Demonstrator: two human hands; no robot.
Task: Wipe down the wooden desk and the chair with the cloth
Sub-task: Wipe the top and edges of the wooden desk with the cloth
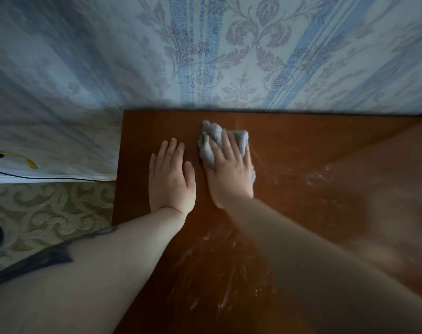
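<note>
Reddish-brown wooden desk point(301, 145) ran from centre frame toward 5 o'clock, its far edge against patterned blue wallpaper point(205, 56). Right hand point(229, 169) lay flat, fingers straight, pressing a crumpled grey cloth point(211, 138) onto the desk near centre. Left hand point(172, 179) rested palm-down just beside it at 9 o'clock, fingers extended, holding nothing. Pale wet streaks point(219, 261) showed at 6 o'clock. Patterned carpet point(43, 213) lay at 8 o'clock.

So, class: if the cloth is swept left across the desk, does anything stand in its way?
Yes. The left hand rests flat on the desk, directly left of the cloth under the right hand.
</note>
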